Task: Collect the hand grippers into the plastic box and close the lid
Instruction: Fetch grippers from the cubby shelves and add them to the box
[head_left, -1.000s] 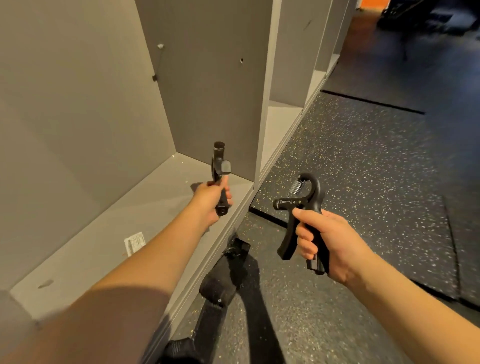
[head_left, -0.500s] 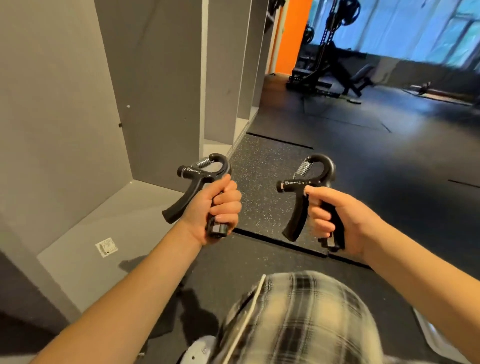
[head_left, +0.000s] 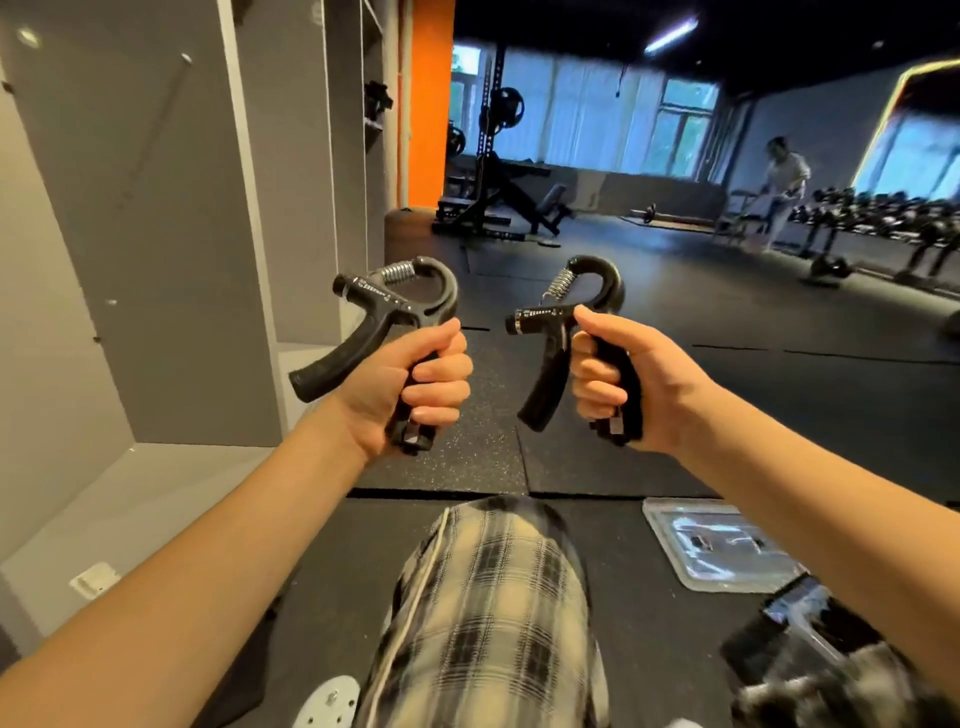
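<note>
Now hands (head_left: 410, 387) (head_left: 652, 387) grip grippers (head_left: 397, 299) (head_left: 605, 278); plastic box (head_left: 719, 553) apart.

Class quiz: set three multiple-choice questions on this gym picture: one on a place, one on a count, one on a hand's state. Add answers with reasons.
1. Where does the flat clear plastic lid lie? A on a grey shelf; B on the dark floor at the person's right; C in a hand.
2. How many black spring hand grippers show? A one; B three; C two.
3. What does the left hand do? A grips a gripper handle; B rests flat; C hangs empty.
Answers: 1 B, it lies beside the right forearm. 2 C, the left gripper and the right gripper, in the right hand. 3 A, fingers curl round the handle.
</note>
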